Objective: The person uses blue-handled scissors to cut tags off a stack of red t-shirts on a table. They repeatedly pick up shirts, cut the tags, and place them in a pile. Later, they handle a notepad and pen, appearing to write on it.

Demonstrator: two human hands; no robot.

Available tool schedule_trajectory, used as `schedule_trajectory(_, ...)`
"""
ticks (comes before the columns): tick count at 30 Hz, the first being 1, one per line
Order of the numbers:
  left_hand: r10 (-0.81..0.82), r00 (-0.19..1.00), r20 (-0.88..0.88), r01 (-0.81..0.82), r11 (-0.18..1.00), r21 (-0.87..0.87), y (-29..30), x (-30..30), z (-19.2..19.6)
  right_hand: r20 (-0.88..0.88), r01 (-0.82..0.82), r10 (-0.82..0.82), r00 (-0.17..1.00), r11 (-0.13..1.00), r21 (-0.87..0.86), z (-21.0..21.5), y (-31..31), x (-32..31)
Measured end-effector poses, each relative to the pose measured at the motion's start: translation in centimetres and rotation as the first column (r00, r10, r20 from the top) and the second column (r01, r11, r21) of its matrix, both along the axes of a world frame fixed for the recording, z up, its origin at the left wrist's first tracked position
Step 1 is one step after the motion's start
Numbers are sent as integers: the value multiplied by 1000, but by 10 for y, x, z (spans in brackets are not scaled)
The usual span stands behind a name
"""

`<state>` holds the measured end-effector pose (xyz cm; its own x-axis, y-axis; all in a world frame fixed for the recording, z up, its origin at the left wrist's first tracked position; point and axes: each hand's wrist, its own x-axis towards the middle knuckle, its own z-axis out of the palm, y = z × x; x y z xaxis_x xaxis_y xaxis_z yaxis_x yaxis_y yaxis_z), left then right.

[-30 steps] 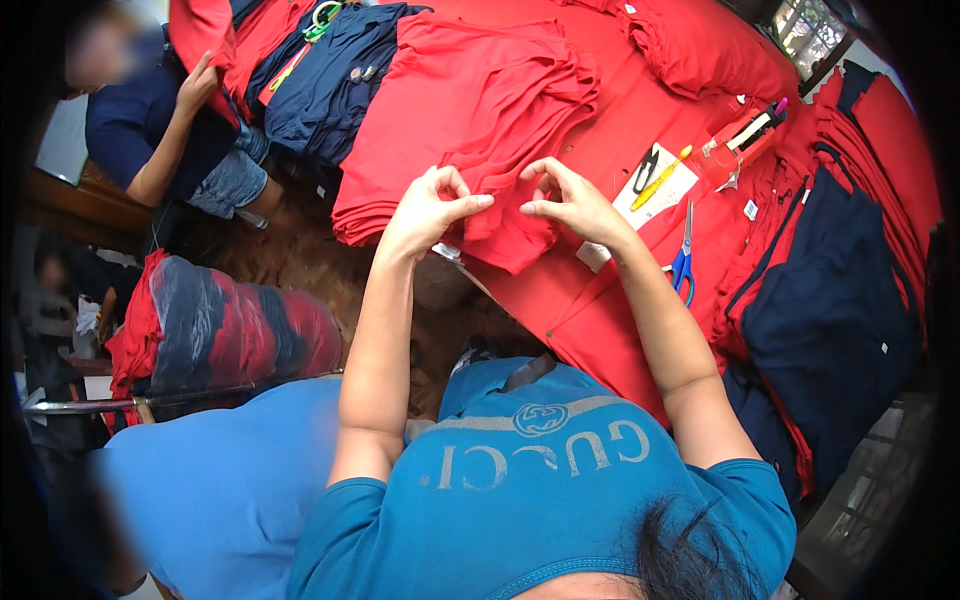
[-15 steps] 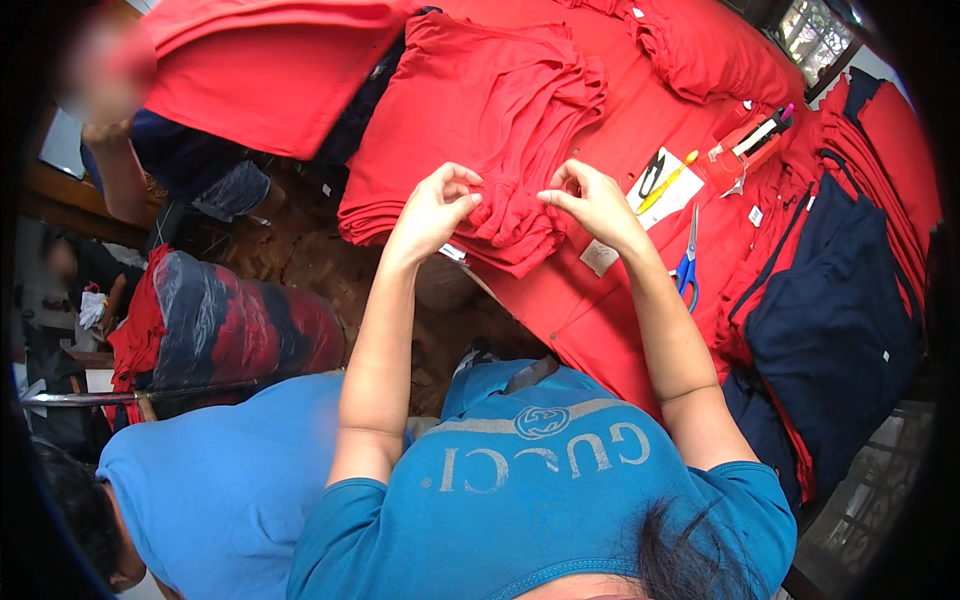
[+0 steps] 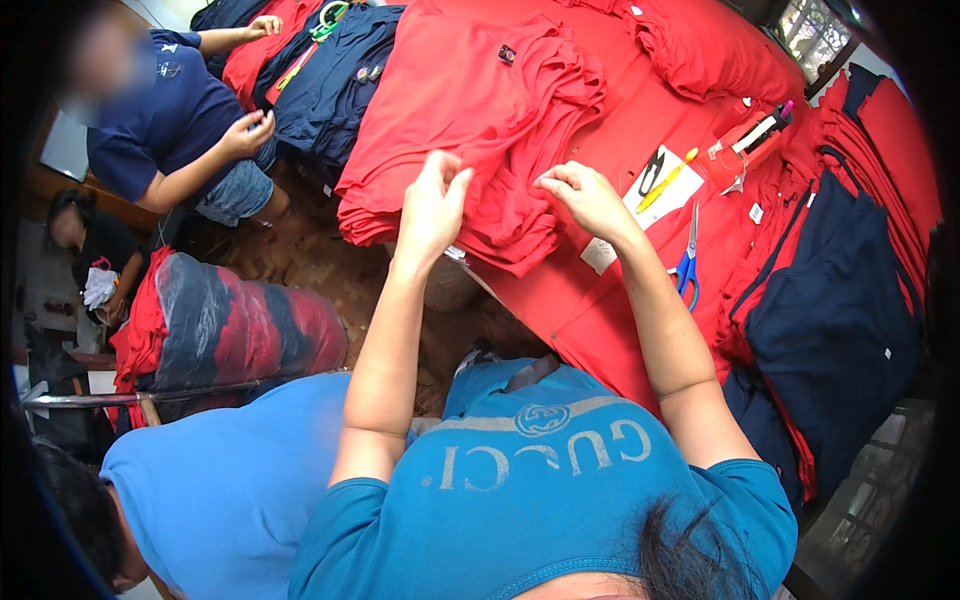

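A thick pile of red garments (image 3: 430, 110) lies at the table's near left corner, its folded edges stacked loosely. The uppermost piece bears a small dark badge (image 3: 507, 54). My left hand (image 3: 432, 208) is raised over the pile's near side, thumb and fingers apart, holding nothing visible. Across a short gap, my right hand (image 3: 588, 205) hovers by the pile's right edge with bent fingers; no cloth shows in its grasp. To its right lie blue-handled scissors (image 3: 687, 268), a yellow cutter (image 3: 660, 187) and a white paper tag (image 3: 600, 256).
A co-worker (image 3: 180, 110) in navy stands at the far left beside navy garments (image 3: 335, 105) with green tape. Another person in a blue shirt (image 3: 230, 470) is close on my left. Wrapped bundles (image 3: 250, 320) stand behind. Navy and red garments (image 3: 835, 270) are stacked right.
The red cloth held up at the far left now lies on the pile, its badge showing. The co-worker's hands are free of it. My left hand has opened; the bunched cloth between my hands has flattened.
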<state>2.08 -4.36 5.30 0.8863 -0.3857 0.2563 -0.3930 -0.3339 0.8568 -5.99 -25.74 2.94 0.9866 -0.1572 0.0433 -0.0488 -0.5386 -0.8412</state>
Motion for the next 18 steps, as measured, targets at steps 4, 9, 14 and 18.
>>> schedule_trajectory(4, -346, 908, 234, 278, 919, 278, 0, -13, 7, -64, -10, 8, 998, 999, -34, -2, -6, -1)
schedule_trajectory(9, -242, 945, 221, 141, 909, 391, -2, -28, 5, -78, -64, 66, 995, 998, 23, -3, -5, -1)
schedule_trajectory(14, -140, 980, 139, 115, 978, 172, 0, -13, 6, -173, -108, 153, 973, 964, 242, -7, -9, -5)
schedule_trajectory(18, -264, 907, 327, 102, 892, 440, -11, -37, -4, -82, -160, 186, 979, 954, 252, 3, -1, 2)
